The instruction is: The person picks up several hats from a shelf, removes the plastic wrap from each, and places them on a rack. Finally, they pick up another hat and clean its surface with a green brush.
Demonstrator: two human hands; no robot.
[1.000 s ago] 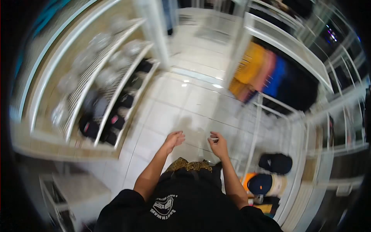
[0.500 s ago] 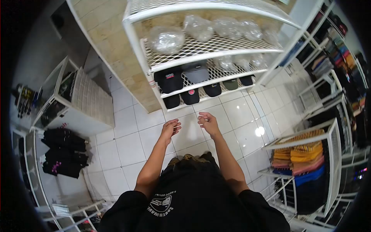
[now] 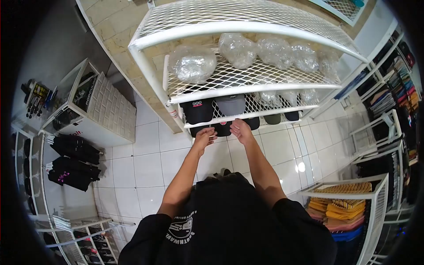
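Note:
My left hand [image 3: 206, 138] reaches toward the front of a white mesh rack [image 3: 247, 90], its fingers loosely curled and apart, with nothing in them. Level with it on the right, my right hand [image 3: 241, 130] is also open and empty, palm turned inward. Both overlap the bottom row of caps in this view, partly hiding a black cap [image 3: 224, 129] between them. On the tier above sit a black cap [image 3: 196, 111] with white and pink marks and a grey cap [image 3: 231, 106]. An olive cap [image 3: 273, 119] lies farther right on the bottom row.
Clear plastic-wrapped bundles [image 3: 193, 64] line the rack's middle shelf. To the left stand a white brick-patterned counter [image 3: 112, 106] and hanging black shirts [image 3: 73, 170]. A white rack with yellow garments [image 3: 346, 212] is at lower right. White floor tiles [image 3: 148, 165] lie between.
The view has come closer to the rack, which now appears larger. Both hands have moved forward from over the floor to the bottom cap row, staying open and empty.

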